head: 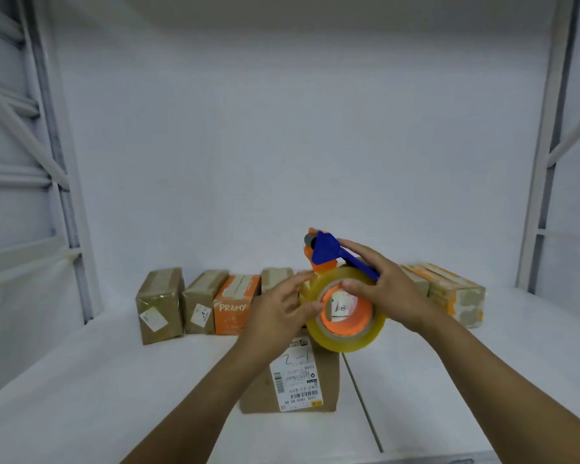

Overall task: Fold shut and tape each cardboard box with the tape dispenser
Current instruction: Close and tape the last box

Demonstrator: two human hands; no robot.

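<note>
Cardboard box [292, 380] with a white shipping label [297, 376] lies on the white table [114, 380] near centre, just left of a seam [362, 396] that runs from the box's right side toward the near edge at 5 o'clock. Above the box's far end, both hands hold the tape dispenser [335, 283] off the surface: the right hand [385, 289] comes in from 4 o'clock, its fingers wrapped around the blue handle and its thumb hooked into the orange core, while the left hand [282, 313] comes in from 7 o'clock with its fingers spread loosely against the left rim of the clear tape roll [345, 313], touching it but not clenched. The dispenser's blue and orange head points toward 12 o'clock. Behind the hands, a row of sealed boxes stands against the back wall: two brown ones [161, 304] at 10 o'clock, an orange box [235, 306] printed "PRAMY" just beside them, another brown one partly hidden by the left hand, and an orange-and-brown box [449, 293] at 2 o'clock. Open tabletop spreads wide at 8 o'clock and at 4 o'clock. White shelf uprights [61, 162] frame the left and right edges.
</note>
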